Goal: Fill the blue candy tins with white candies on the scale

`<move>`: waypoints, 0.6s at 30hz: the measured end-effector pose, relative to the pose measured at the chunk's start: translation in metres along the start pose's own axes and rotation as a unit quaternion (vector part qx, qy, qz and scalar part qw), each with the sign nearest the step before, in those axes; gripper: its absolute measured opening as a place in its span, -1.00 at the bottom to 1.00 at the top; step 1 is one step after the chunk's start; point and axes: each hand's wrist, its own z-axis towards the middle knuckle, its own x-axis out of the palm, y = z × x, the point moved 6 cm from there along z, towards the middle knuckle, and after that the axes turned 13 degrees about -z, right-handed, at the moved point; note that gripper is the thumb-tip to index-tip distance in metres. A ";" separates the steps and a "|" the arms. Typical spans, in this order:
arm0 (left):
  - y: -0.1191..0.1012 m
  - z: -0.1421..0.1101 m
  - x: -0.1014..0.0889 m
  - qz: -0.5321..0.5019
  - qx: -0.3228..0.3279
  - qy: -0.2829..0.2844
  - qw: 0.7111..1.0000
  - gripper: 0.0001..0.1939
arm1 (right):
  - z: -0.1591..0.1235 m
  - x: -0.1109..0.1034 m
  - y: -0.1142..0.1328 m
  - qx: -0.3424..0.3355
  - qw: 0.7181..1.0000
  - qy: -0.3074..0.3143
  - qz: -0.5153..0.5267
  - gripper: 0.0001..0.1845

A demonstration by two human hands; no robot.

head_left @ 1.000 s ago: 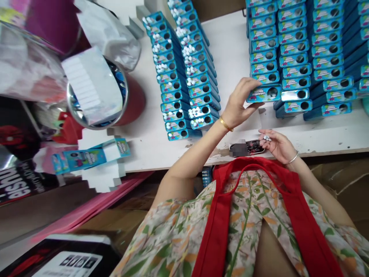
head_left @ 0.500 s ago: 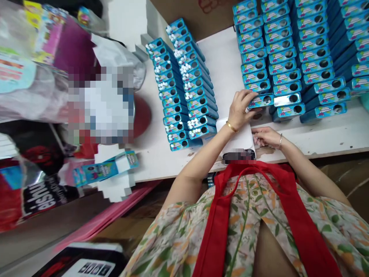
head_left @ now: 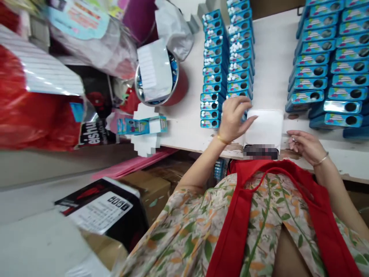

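Note:
My left hand (head_left: 235,118) is over the table with its thumb and fingers apart, nothing visible between them. It hovers by the near end of two rows of slim blue tins (head_left: 211,80), many with small white pellets on their tops, and partly hides the nearest ones. Just right of it lies a white square plate (head_left: 264,129) with a dark front edge. My right hand (head_left: 307,146) rests low on the table beside the plate, fingers curled together; a tiny pale thing shows at the fingertips, too small to name.
More blue tins (head_left: 311,71) with round dark holes in their tops stand in columns at the right. To the left are a red bucket (head_left: 181,86) of blue-wrapped things, an opened blue carton (head_left: 135,126), and plastic bags (head_left: 109,50). Boxes (head_left: 115,207) stand below the table edge.
The view has swung left. My left hand has let go of the blue tin at the right columns and moved left, to the pellet-topped rows. My right hand stays beside the plate.

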 end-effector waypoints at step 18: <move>-0.023 -0.007 -0.029 -0.039 0.021 0.058 0.997 -0.84 | -0.041 0.005 0.000 -0.012 1.000 -0.012 -0.003 -0.59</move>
